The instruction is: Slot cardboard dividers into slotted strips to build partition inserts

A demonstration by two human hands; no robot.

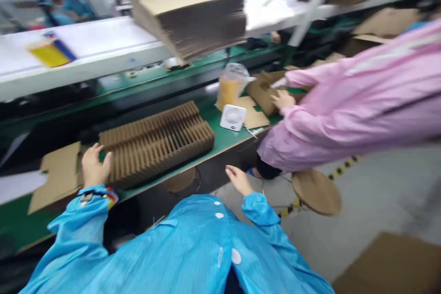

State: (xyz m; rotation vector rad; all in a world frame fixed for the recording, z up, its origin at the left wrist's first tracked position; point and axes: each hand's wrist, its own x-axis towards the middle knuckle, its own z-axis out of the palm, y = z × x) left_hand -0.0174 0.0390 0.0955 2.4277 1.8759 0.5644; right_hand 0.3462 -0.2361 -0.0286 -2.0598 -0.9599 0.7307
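The left hand [94,165] is at the left end of a long row of cardboard pieces [156,147] packed close together on the green surface [213,140]. Its fingers are parted and slightly bent, grasping nothing; whether they touch the end of the row, I cannot tell. A flat cardboard sheet [60,177] with a notched edge lies just beside this hand, on its outer side.

The right hand [239,180] is in the air in front of the surface's near edge, well apart from the row. Its fingers are loosely bent and released, with nothing visible in them.

Past the right end of the row, a small white device [233,117] with a round centre leans back on the surface. Behind it is a clear plastic bag [229,87] with something orange inside. Farther right, a co-worker in a pink garment [320,105] has a hand [284,100] at a bent cardboard piece [264,93]. On the white shelf [99,66] above, a thick stack of cardboard [203,18] juts past the front edge. A round stool [317,191] is on the floor below.
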